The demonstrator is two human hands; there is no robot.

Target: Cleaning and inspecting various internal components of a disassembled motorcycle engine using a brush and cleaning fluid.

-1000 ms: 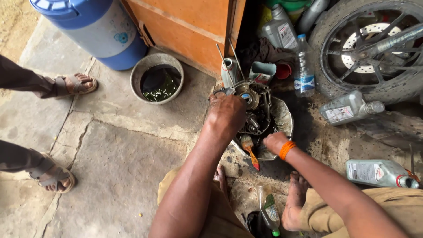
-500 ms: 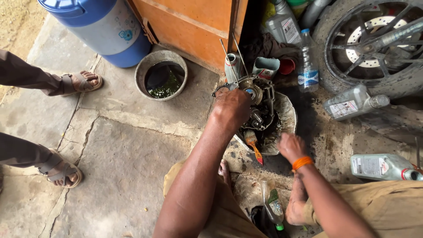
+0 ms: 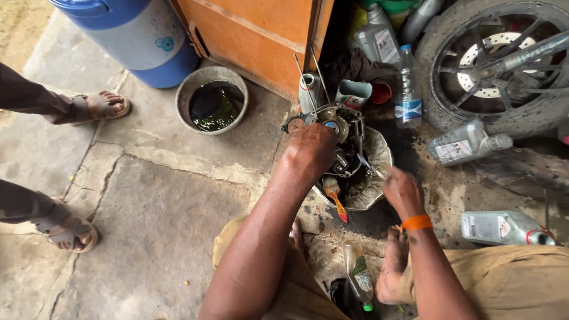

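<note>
Engine part (image 3: 347,151), all greasy, sits in a dented metal pan (image 3: 379,178) on the ground beside the orange cabinet (image 3: 261,35). Left hand (image 3: 309,151) is clamped over its top. Right hand (image 3: 403,191) is at the pan's edge, pinching something small, can't tell what. An orange-handled brush (image 3: 335,198) leans against the pan.

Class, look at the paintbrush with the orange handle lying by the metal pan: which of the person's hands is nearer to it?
Left. The left hand grips the engine part just above the paintbrush; the right hand is farther off, to its right.
</note>
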